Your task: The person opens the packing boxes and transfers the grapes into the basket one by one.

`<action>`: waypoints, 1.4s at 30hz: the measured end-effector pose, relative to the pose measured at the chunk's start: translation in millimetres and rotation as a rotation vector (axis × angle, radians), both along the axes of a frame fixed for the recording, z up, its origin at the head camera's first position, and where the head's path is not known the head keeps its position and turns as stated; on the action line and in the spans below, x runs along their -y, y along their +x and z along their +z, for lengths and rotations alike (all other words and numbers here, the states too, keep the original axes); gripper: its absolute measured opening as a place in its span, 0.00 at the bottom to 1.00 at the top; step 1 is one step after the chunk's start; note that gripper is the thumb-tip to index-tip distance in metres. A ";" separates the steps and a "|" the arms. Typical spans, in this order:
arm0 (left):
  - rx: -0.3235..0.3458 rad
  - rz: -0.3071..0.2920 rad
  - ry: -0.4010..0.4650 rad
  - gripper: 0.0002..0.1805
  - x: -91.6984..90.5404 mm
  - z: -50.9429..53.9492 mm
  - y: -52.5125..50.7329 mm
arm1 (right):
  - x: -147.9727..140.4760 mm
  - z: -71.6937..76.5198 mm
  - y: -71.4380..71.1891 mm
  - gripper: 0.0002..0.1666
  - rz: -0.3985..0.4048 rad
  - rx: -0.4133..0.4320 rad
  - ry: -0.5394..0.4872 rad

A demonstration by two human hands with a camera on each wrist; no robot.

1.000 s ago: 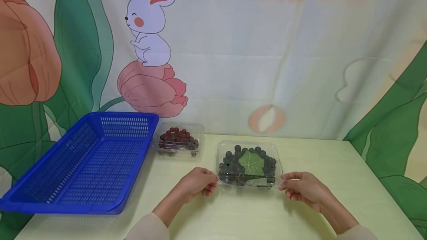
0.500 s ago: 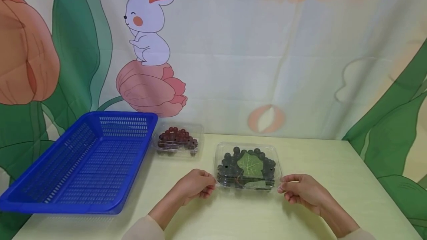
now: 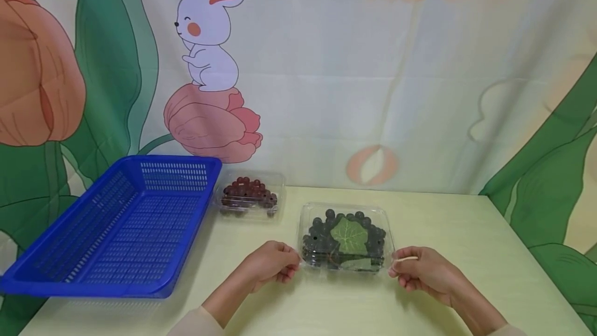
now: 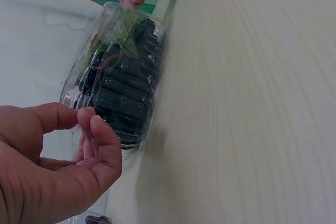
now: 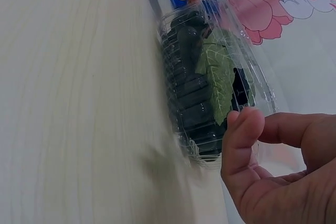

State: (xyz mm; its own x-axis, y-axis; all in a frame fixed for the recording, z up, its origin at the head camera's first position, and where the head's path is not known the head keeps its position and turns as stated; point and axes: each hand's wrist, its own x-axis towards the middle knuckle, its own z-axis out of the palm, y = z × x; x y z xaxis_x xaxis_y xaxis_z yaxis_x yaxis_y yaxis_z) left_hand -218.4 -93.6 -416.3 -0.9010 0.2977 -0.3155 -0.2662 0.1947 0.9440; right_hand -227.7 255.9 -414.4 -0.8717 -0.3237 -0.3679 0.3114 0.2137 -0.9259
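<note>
A clear plastic clamshell box [image 3: 346, 237] of dark grapes with a green leaf [image 3: 350, 236] on top is in front of me on the table. My left hand [image 3: 272, 262] pinches its near left corner between thumb and curled fingers. At the near right corner, my right hand [image 3: 426, 272] pinches the box the same way. Both wrist views show the lid closed over the grapes [image 4: 123, 90]. Behind and to the left stands a second clear box [image 3: 249, 196] holding red grapes, apart from both hands.
A blue plastic basket [image 3: 186, 245] with slotted walls stands on the left of the pale table [image 3: 448, 217], close to the red grape box. A printed curtain [image 3: 308, 92] with a rabbit and flowers hangs behind the table.
Both hands have drawn the box of dark grapes slightly toward me and a little to the left. The basket and the red grape box stay in place.
</note>
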 end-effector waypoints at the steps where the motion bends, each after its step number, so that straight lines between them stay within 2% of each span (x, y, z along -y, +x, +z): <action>1: 0.002 -0.002 0.001 0.08 0.2 0.3 0.7 | -0.3 0.6 -0.1 0.31 0.007 0.004 0.001; 15: 0.036 -0.038 -0.019 0.06 9.3 0.7 14.1 | 1.4 -2.9 9.0 0.32 0.060 0.024 -0.018; 34: 0.063 -0.057 -0.023 0.03 10.2 5.4 23.0 | -1.1 -1.5 15.2 0.30 0.056 0.046 0.059; 42: 0.060 -0.066 -0.029 0.03 10.9 3.9 28.2 | -1.9 -1.6 19.9 0.30 0.060 0.062 0.051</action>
State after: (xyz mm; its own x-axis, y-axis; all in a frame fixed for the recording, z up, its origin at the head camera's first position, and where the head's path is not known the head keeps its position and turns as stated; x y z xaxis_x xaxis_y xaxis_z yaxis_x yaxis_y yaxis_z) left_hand -190.2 -104.5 -412.4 -0.8588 0.3459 -0.3778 -0.3078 0.2411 0.9204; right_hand -207.8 257.7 -415.9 -0.8263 -0.3543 -0.4379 0.3532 0.2798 -0.8927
